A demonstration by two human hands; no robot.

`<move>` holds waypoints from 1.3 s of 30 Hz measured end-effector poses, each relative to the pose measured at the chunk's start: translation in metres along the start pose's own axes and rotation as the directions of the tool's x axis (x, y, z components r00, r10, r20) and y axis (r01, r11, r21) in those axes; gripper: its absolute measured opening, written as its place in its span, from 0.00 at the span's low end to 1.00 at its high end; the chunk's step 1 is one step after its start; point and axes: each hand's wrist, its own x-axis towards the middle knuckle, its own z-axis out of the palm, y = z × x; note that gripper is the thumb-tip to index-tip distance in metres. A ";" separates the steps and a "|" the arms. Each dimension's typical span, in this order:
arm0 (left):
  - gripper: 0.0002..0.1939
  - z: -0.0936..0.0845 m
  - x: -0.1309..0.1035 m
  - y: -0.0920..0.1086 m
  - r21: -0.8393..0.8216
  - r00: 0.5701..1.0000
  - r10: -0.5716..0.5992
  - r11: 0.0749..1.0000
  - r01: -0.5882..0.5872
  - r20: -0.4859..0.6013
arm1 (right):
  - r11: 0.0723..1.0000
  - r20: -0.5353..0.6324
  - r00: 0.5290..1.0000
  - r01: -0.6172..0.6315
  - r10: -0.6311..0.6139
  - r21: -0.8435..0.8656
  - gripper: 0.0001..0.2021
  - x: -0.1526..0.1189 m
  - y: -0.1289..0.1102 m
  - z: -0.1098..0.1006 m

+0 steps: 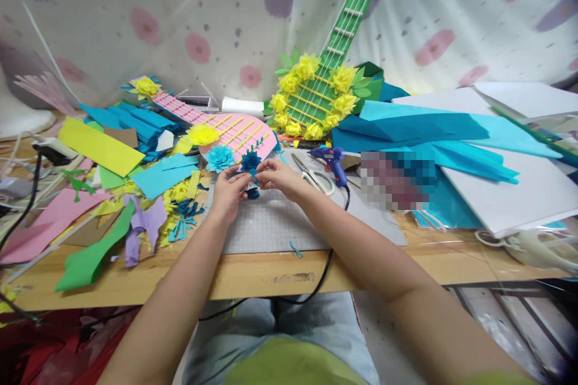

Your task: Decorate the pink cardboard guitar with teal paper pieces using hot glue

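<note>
Surface (257,272) paper-littered; left grip (228,194) and right grip (285,179) together pinch dark-blue flower (251,160), pink guitar (239,137) just beyond seemingly part-decorated.

Dk-blue paper flwr (250,160) is open, frilly, nr pink gtr (240,133).

We see a plain yellow-green top (291,364), round at the front. A bit of the same green, a sleeve (499,378), shows by the right arm (374,258). The left arm (176,283), left hand (229,194) and right hand (280,178) are bare. We see pale blue pants (230,334) with soft folds.
</note>
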 end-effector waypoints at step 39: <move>0.09 0.005 0.051 0.024 0.706 0.602 0.512 -0.013 -0.708 0.613 | 0.850 -0.395 0.847 0.115 -0.355 -0.515 0.07 0.037 0.007 -0.071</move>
